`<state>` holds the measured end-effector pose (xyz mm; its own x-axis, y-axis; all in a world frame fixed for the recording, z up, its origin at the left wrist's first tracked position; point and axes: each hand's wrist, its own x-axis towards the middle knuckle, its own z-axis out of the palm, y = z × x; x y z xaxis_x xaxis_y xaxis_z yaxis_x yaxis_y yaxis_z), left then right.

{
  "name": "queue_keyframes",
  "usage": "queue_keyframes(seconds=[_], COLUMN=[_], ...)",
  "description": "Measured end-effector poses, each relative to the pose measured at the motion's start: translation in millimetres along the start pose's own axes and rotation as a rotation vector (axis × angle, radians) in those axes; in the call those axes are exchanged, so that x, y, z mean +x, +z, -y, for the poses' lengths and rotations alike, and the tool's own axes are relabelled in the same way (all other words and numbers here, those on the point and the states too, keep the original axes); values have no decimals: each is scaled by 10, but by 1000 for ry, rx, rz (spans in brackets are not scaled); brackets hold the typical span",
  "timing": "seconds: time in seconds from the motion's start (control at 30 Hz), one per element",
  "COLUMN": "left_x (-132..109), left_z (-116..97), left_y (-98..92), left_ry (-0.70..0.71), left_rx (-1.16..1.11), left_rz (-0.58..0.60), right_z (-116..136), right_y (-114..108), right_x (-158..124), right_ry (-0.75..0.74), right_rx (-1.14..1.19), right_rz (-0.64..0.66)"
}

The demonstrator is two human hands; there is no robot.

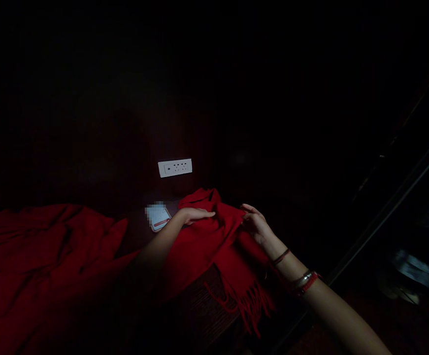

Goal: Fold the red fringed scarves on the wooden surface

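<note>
Dark wall [207, 113] in bkgd; R hand [257, 227] pinching red scarf [214, 241], L hand [196, 216] on it, grip unclear.

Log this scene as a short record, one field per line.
Left hand: against the red scarf, grip unclear
Right hand: at the scarf's edge, grip unclear; bracelets on its wrist
Fringe: hanging loose below the right hand
More red cloth: rumpled, picture left
Pale flat item: beside the left wrist, partly pixelated
White socket plate: beyond the hands
Lighting: very dim
</note>
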<state>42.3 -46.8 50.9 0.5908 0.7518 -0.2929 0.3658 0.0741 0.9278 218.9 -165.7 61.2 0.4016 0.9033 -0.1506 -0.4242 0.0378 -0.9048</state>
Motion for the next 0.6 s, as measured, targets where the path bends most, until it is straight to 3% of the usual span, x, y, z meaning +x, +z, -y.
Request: queue_keyframes(seconds=[0.07, 0.17, 0.33, 0.4, 0.47, 0.6], left_x=[-28, -41, -68, -84, -97, -118], left_z=[-53, -171, -299, -258, -179, -84], left_y=[-1, -17, -63, -87, -112, -145], left_ry=[-69, -93, 191, 206, 100, -255], left_rx=[-159, -291, -441, -426, -390, -272], left_rz=[126, 110, 62, 73, 103, 234], right_z=[-22, -24, 15, 1, -27, -72], right_y=[-61, -124, -162, -170, -176, -171], right_x=[-8, -20, -43, -43, -31, 25], right_ry=[6, -10, -69, -68, -40, -30], right_rx=[-5, 10, 78, 94, 106, 49], right_rz=[13, 49, 57, 62, 59, 39])
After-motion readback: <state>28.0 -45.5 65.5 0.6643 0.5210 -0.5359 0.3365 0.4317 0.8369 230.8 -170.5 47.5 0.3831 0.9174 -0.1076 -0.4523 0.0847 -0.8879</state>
